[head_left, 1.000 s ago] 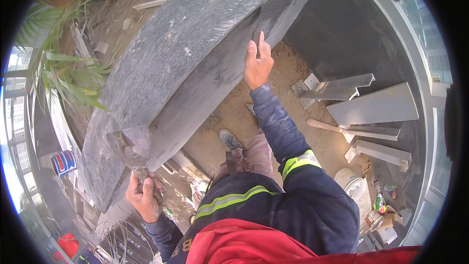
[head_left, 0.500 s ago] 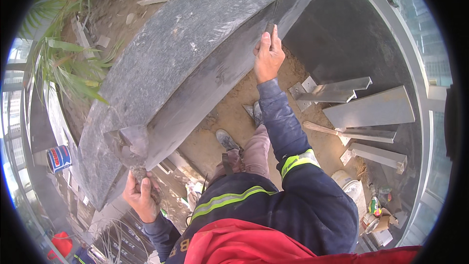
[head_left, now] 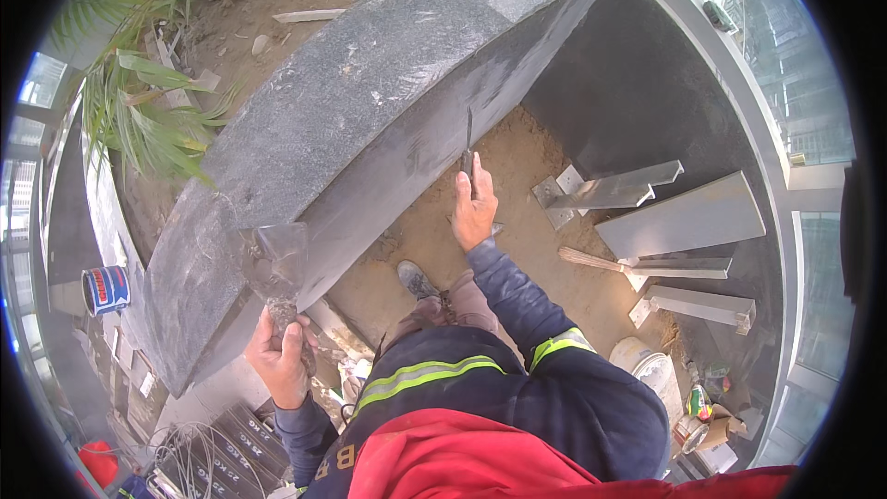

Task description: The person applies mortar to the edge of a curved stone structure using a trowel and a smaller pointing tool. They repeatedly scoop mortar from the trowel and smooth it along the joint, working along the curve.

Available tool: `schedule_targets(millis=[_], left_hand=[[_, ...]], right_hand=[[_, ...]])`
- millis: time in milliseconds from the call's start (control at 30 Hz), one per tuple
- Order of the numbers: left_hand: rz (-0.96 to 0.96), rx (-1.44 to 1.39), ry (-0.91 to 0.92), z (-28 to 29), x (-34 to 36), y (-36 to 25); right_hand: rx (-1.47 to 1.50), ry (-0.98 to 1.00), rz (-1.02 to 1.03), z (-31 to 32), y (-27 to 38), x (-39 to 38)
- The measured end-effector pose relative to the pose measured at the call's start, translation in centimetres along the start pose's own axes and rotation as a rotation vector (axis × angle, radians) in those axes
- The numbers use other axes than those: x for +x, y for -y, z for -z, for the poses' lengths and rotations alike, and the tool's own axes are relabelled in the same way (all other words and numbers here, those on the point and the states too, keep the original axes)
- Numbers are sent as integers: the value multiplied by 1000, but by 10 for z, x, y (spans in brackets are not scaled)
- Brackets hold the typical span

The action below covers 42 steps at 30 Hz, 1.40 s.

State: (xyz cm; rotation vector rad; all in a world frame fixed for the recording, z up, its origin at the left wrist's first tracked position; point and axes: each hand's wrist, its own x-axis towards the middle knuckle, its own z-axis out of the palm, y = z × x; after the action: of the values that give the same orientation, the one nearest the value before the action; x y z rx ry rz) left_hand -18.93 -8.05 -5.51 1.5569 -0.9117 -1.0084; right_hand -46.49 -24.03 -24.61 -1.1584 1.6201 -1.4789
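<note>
My left hand (head_left: 282,356) grips the dirty handle of a wide scraper (head_left: 274,259), its blade coated with grey material and held over the lower end of the curved grey stone ledge (head_left: 323,92). My right hand (head_left: 475,212) is closed round the dark handle of a narrow-bladed spatula (head_left: 469,129), whose blade points up in front of the ledge's smooth inner face (head_left: 388,176). Whether that blade touches the face I cannot tell.
Dusty floor (head_left: 517,176) and my boot (head_left: 416,279) lie below. Metal brackets (head_left: 605,189), a loose panel (head_left: 679,217), a wooden stick (head_left: 591,261) and a white bucket (head_left: 636,356) are at right. Plant fronds (head_left: 139,111) and a blue-red can (head_left: 105,288) are at left.
My right hand with the spatula has come down and left from the ledge's upper end. My left hand still holds the scraper, slightly shifted rightward.
</note>
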Motion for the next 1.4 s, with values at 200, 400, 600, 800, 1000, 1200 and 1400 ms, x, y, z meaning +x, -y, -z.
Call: schedule_targets(millis=[200,400,600,800,1000,1200,1400], left_hand=[[-52,173,156,-36,32,1],[-298,420,275,-62,64,-38],[-378,422,321,-71,70,-43],[-561,414,236,-74,65,-44],[-519,406,116,-68,55,-60],[-173,35,3,-36,44,-38],[-82,241,25,-17,27,-19]], right_hand=[[-61,254,107,72,113,-17],[-436,505,752,110,215,30],[-567,503,865,111,244,37],[-629,622,858,103,241,36],[-807,735,792,120,209,48],[153,347,-149,120,110,87],[483,78,-205,44,49,100]])
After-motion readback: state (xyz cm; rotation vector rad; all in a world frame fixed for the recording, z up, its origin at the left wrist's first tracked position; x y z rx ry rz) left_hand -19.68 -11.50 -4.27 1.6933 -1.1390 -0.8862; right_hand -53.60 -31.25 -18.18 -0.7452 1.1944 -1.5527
